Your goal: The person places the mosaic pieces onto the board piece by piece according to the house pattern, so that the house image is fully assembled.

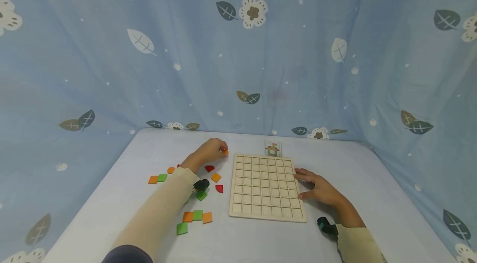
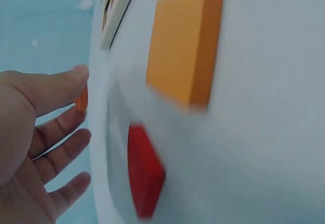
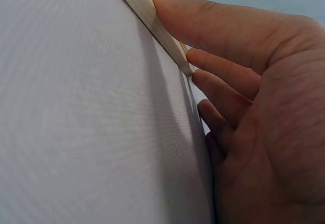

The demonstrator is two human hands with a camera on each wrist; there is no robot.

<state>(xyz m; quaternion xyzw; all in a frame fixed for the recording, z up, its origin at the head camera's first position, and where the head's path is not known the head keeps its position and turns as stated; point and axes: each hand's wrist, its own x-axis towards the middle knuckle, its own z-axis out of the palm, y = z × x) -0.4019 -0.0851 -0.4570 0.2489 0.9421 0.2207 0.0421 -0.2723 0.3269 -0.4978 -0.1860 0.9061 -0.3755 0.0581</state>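
My left hand (image 1: 211,150) is past the upper left corner of the wooden grid board (image 1: 267,218). Between thumb and forefinger it pinches a small orange tile (image 2: 82,100), mostly hidden by the fingertips; its shape cannot be made out. Near that wrist lie a red quarter-round tile (image 1: 209,168), an orange square tile (image 1: 216,177) and another red quarter-round tile (image 1: 219,189). At the board's right edge rests my right hand (image 1: 321,188), its thumb and fingertips touching the rim with fingers loosely extended. The board's square cells hold no tiles.
A small pattern card (image 1: 273,148) lies behind the board. Several orange and green square tiles, such as a green one (image 1: 182,228), are scattered at the left, partly hidden by the left sleeve. A blue patterned curtain (image 1: 201,68) hangs behind the white table (image 1: 268,242).
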